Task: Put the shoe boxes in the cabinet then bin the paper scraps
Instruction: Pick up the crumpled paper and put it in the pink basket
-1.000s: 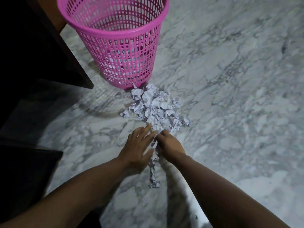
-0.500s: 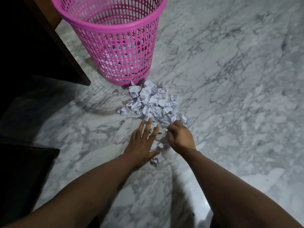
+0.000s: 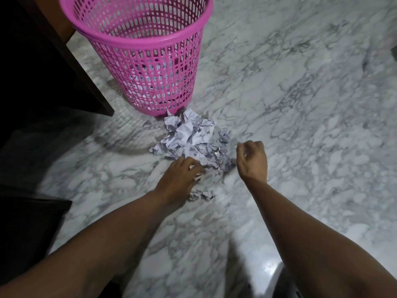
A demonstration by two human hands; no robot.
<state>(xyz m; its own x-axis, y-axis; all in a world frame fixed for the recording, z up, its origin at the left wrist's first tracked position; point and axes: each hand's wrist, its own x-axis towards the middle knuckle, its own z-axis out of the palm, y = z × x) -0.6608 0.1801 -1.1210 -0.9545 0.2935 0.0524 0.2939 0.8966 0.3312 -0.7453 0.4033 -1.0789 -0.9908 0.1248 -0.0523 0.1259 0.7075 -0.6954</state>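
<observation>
At the far left stands one piece of dark wooden furniture (image 3: 43, 61), its corner reaching out over the marble floor (image 3: 300, 104); a second dark block (image 3: 25, 233) lies lower at the left edge, too dim to make out. No shoe boxes show anywhere.

Next comes one pink plastic basket (image 3: 146, 61), upright on the floor, with slotted walls. Through the slots some crumpled paper shows at the bottom, too tangled to count.

Just in front of the basket's base, touching or nearly touching it, lies one heap of crumpled paper scraps (image 3: 193, 138). The pieces are packed too close for an exact count; there are well over a dozen. One small scrap (image 3: 203, 194) lies apart, nearer the person, beside the left wrist.

Two bare arms reach in from below. The left hand (image 3: 180, 177) is down at the near edge of the heap, its fingers bent over a bit of white paper that peeks out under the fingertips; it seems to pinch that paper, though blur hides the exact hold. The right hand (image 3: 252, 160) is just right of the heap, fingers curled loosely inward; whether it has any paper in it cannot be told.

Nothing stands between the heap and the basket. At the bottom right a pale, shiny rounded thing (image 3: 270, 274) shows, unclear.
</observation>
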